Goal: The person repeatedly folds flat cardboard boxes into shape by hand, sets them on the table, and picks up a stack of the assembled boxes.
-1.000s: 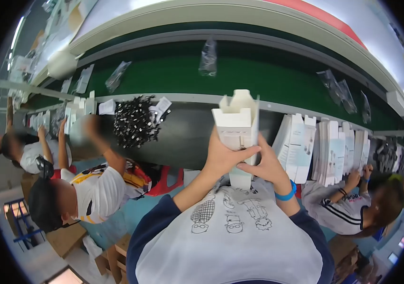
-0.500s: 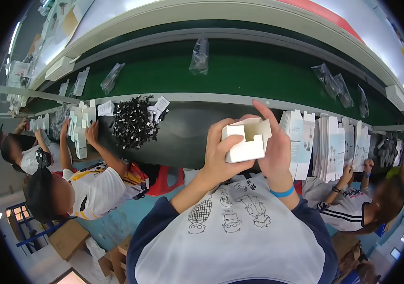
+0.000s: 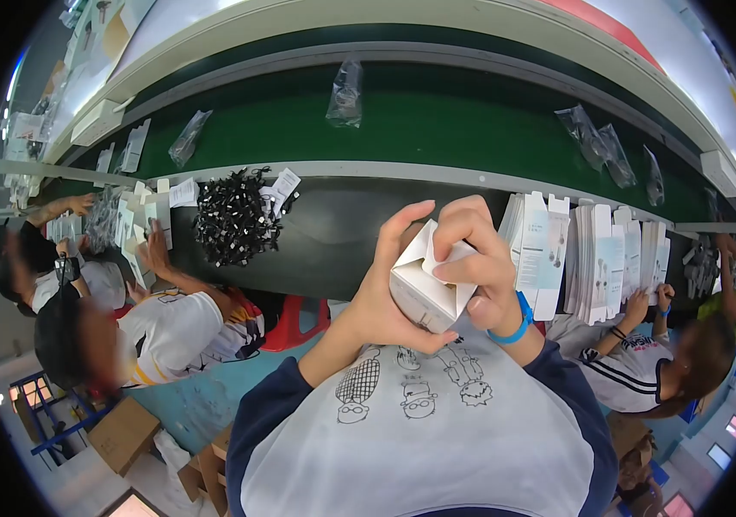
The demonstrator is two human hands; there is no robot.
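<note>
Green belt (image 3: 445, 121) runs along the far edge of the dark counter (image 3: 346, 202), with clear bags (image 3: 344, 96) lying on it. Toward the counter's right end, flat cartons (image 3: 542, 258) stand in packed rows, apparently unformed; toward its left end sits a heap of black parts (image 3: 234, 226), with paper slips (image 3: 285, 187) beside it.

Between those, over the counter's near edge, the white box (image 3: 421, 300) is held up, tilted, one end toward the wearer's face. Its body is squared out, so that much looks done; the flaps (image 3: 433, 258) at this end stand partly folded inward, so closing that end looks unfinished. Its contents and far end cannot be made out.

Left hand (image 3: 374, 297) grips the box from the side, thumb along its lower edge, index finger raised near the top. Right hand (image 3: 481, 252) has bent fingers pressing on the flaps, thumb near the box's right side
</note>
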